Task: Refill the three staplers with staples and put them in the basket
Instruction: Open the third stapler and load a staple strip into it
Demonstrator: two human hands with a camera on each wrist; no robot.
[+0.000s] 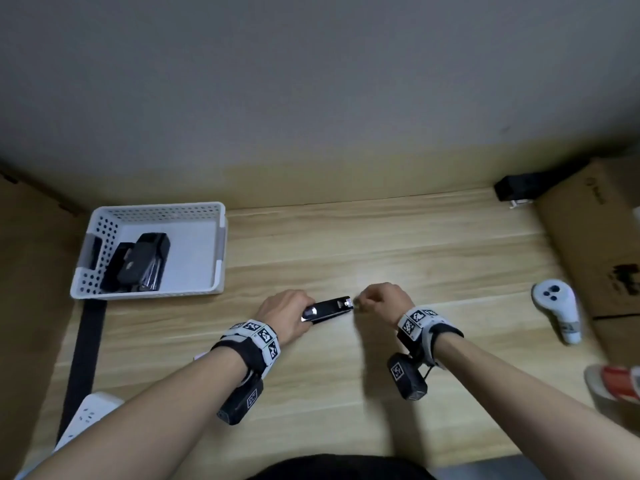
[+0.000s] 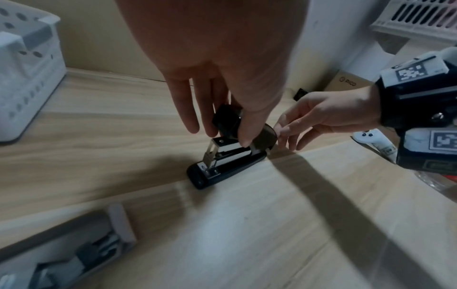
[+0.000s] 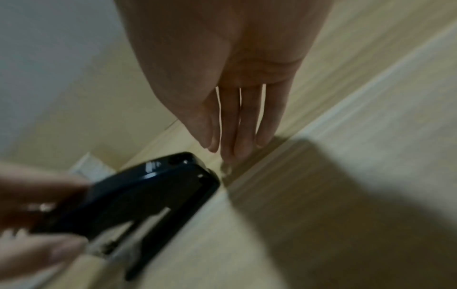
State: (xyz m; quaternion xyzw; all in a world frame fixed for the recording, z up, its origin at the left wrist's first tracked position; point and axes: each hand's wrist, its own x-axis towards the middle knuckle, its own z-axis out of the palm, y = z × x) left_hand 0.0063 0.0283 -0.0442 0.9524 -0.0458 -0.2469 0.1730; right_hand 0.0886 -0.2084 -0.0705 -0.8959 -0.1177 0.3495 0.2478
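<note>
Head view first: both hands meet over a black stapler (image 1: 329, 308) lying on the wooden table (image 1: 346, 393) in front of the person. The left hand (image 1: 287, 315) grips its rear end; the right hand (image 1: 382, 301) is curled at the front tip, fingers bunched as if pinching something too small to make out. To the left stands a white perforated basket (image 1: 214, 216) with two black staplers (image 1: 142, 266) lying in its left part. Far right there is a white controller (image 1: 557, 308) beside a cardboard box (image 1: 595, 244), a dark object (image 1: 519, 187) at the back edge by the wall, and a white power strip (image 1: 86, 415) near the left forearm.

Left wrist view shows what the head view cannot: the stapler (image 2: 222, 162) is hinged open, its top cover raised under the left hand's fingers (image 2: 243, 136), the metal magazine exposed, base flat on the table. The right hand (image 2: 321, 117) reaches in with thumb and forefinger close together near the cover.

Right wrist view is blurred: the right hand's fingers (image 3: 247, 125) hang straight and close together, tips just past the stapler's glossy black end (image 3: 153, 195). Whether they hold staples I cannot tell. A grey wall rises behind the table.
</note>
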